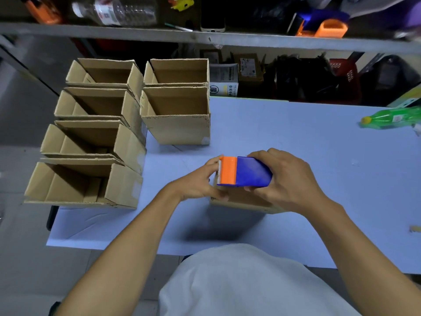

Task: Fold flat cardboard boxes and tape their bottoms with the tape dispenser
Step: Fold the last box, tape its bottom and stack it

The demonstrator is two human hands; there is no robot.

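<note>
The right hand point(287, 181) grips the tape dispenser point(245, 171) above a cardboard box point(241, 201) on the table point(296, 137). The left hand point(200, 182) pinches at the dispenser's orange end.

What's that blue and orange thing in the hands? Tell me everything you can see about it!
It is the tape dispenser, which looks like smooth plastic. Its body is deep blue and its front end is orange, with a row of small cutting teeth along the left edge. It lies tilted, above a cardboard box on the pale blue table. The right hand grips the blue body, and the left hand has its fingers at the orange toothed end. The tape itself is not clearly visible.
</note>
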